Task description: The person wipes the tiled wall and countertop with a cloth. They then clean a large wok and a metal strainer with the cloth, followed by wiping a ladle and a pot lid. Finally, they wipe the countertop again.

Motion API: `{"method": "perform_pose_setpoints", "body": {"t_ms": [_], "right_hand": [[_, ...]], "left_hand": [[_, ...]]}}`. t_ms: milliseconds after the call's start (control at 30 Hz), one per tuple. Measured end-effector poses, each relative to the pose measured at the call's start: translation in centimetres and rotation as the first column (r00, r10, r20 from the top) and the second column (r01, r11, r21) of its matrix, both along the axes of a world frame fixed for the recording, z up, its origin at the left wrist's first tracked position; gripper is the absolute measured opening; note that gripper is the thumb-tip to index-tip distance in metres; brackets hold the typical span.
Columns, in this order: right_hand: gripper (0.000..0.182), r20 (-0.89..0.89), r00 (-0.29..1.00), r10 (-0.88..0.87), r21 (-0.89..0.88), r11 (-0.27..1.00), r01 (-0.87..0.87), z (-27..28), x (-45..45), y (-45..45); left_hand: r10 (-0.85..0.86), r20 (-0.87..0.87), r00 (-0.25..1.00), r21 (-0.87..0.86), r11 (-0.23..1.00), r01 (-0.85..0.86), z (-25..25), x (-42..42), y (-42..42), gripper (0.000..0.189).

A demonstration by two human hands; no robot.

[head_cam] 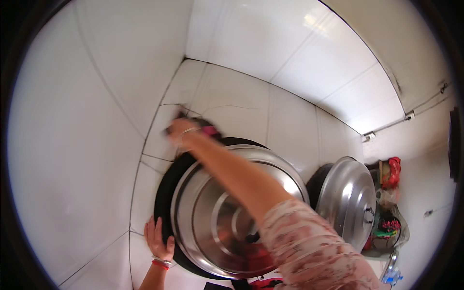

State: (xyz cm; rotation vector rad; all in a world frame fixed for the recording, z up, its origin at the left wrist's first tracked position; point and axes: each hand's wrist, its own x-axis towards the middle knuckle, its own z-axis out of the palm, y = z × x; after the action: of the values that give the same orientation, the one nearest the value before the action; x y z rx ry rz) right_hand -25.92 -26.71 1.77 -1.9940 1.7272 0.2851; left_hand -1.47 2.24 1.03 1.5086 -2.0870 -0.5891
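Observation:
A large round metal lid [203, 224] with a black knob covers a wide black pan [164, 188] set in a white-tiled worktop [235, 105]. My left hand [157, 239] rests at the pan's near left edge, fingers apart, with the thumb by the black rim. Reaching across the lid, my right hand [181, 130] is over the tiles near the wall. It is blurred by motion and seems closed around a dark item [180, 113], too smeared to identify. Behind the wrist is a black and pink thing [209, 130], partly hidden by my forearm.
White tiled walls [72, 127] meet the worktop at the left and back. To the right, a second domed metal lid [346, 203] leans over another dark pan [319, 181]. Beyond it are bags and mixed items [389, 221], plus a clear plastic bottle [393, 277].

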Motion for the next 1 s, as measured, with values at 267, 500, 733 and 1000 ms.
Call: {"method": "perform_pose_setpoints", "body": {"t_ms": [267, 500, 733, 1000], "right_hand": [[0.027, 0.031, 0.993, 0.116, -0.266, 0.958, -0.104, 0.5, -9.2, 0.9], [0.024, -0.240, 0.566, -0.789, -0.385, 0.612, 0.690, 0.0, -42.7, 15.9], [0.022, -0.483, 0.560, -0.674, -0.443, 0.739, 0.507, -0.3, -34.5, 3.5], [0.022, -0.069, 0.994, -0.085, -0.559, 0.828, 0.032, -2.0, -1.4, -9.9]], "left_hand": [[-0.013, 0.013, 1.000, 0.021, 1.000, 0.013, -1.4, 0.1, 0.5, 0.066], [0.038, 0.057, 0.998, 0.135, 0.990, -0.045, -1.4, 0.8, 0.4, 0.068], [0.015, 0.039, 0.999, 0.122, 0.992, -0.020, -0.9, 0.9, 0.2, 0.073], [0.021, 0.038, 0.999, 0.108, 0.994, -0.025, -1.6, 0.4, 0.3, 0.073]]}}
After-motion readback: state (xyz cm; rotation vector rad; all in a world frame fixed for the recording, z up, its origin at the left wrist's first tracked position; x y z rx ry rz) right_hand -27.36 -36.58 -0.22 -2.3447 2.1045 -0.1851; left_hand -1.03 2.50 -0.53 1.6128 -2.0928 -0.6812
